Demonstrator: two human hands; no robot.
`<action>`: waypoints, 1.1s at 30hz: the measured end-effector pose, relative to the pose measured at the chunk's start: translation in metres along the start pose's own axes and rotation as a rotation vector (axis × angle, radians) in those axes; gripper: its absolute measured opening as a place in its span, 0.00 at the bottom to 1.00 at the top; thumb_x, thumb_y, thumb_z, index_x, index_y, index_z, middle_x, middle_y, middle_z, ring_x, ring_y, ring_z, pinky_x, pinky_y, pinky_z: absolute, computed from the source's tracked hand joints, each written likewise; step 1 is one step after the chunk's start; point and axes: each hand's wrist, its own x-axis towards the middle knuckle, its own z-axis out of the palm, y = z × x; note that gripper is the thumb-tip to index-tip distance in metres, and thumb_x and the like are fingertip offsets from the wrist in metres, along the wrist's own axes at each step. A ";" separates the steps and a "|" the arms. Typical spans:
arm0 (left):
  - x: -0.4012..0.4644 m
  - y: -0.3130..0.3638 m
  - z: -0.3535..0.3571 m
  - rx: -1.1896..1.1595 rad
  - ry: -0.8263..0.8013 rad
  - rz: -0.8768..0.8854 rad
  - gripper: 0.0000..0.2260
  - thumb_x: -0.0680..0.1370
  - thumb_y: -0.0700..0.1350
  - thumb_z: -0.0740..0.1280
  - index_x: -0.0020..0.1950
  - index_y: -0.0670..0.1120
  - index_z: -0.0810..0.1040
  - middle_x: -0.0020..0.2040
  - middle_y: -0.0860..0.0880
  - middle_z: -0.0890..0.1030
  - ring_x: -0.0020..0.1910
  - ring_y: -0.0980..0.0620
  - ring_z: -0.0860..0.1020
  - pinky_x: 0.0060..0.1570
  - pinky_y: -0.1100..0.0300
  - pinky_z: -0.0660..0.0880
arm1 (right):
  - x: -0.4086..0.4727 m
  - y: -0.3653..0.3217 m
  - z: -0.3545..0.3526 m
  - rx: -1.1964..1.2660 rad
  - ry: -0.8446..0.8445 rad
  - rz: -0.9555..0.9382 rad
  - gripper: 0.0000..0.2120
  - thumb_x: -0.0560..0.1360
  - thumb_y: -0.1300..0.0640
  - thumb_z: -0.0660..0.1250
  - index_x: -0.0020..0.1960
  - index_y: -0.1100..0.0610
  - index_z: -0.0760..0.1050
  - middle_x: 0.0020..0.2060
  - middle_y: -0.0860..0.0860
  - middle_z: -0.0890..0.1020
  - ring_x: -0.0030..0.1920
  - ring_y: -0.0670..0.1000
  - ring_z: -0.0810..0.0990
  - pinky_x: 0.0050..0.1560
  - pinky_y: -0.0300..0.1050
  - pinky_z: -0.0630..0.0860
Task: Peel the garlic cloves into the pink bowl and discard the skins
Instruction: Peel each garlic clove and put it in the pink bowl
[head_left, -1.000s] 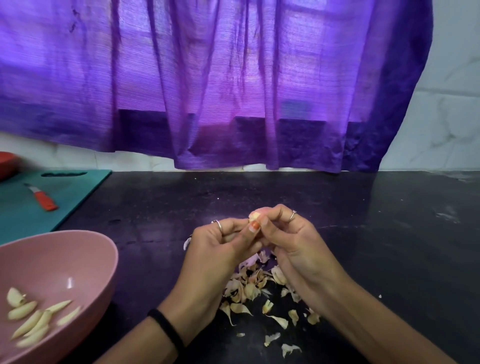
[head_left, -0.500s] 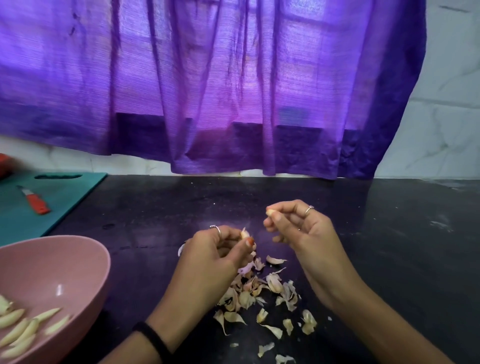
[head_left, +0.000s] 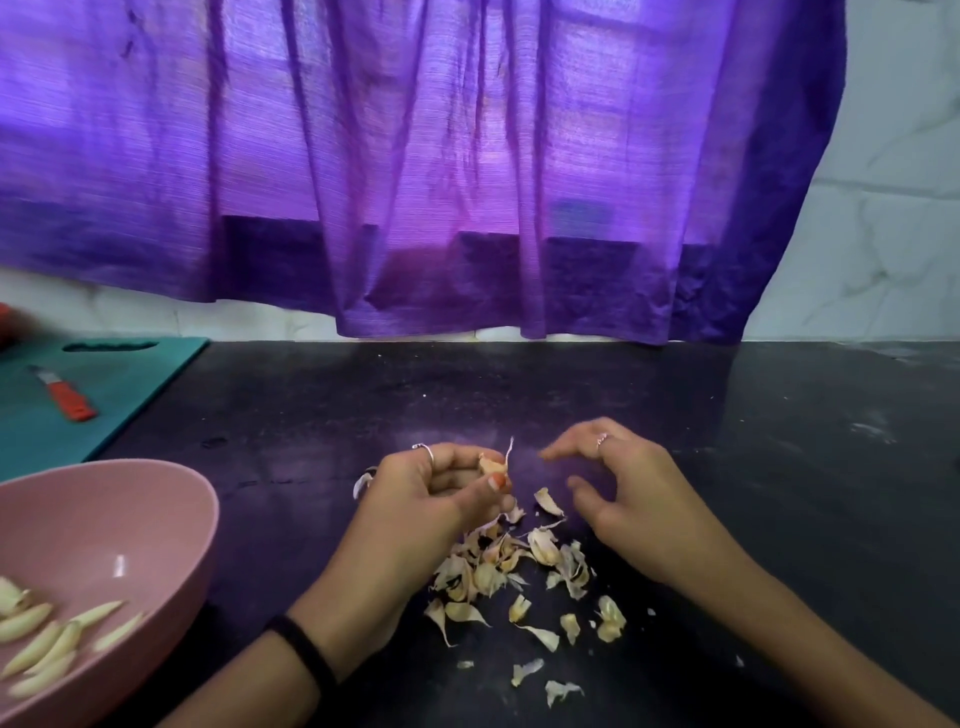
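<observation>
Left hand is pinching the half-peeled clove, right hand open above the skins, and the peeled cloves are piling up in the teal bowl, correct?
Not quite: the head view shows the peeled cloves in a pink bowl, not a teal one. The left hand does pinch the clove; the right hand is open over the skins.

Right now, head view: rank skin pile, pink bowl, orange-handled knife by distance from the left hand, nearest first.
From the left hand, which holds a garlic clove:
1. Skin pile, on the black counter just below and right of the hand, at its fingers.
2. Pink bowl, lower left, holding peeled cloves.
3. Orange-handled knife, far left on the teal cutting board.
</observation>
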 end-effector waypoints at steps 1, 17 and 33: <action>0.000 0.000 0.000 -0.024 -0.003 -0.011 0.06 0.75 0.34 0.67 0.50 0.41 0.80 0.41 0.42 0.85 0.40 0.52 0.84 0.42 0.66 0.80 | -0.001 -0.005 0.000 0.044 0.019 -0.073 0.16 0.74 0.65 0.68 0.56 0.48 0.79 0.55 0.41 0.77 0.55 0.40 0.75 0.58 0.37 0.71; 0.000 -0.002 0.002 -0.036 -0.061 -0.109 0.11 0.80 0.33 0.59 0.49 0.37 0.81 0.35 0.45 0.83 0.34 0.57 0.81 0.38 0.69 0.78 | -0.004 -0.018 0.017 0.390 -0.056 -0.081 0.12 0.74 0.63 0.71 0.54 0.50 0.79 0.47 0.47 0.83 0.50 0.45 0.82 0.55 0.46 0.79; -0.004 -0.002 -0.004 0.555 0.047 0.121 0.10 0.71 0.39 0.75 0.42 0.52 0.78 0.36 0.56 0.83 0.34 0.58 0.83 0.56 0.49 0.76 | -0.010 0.008 -0.032 0.622 -0.108 0.414 0.05 0.73 0.67 0.70 0.49 0.65 0.79 0.35 0.56 0.84 0.34 0.48 0.78 0.37 0.40 0.75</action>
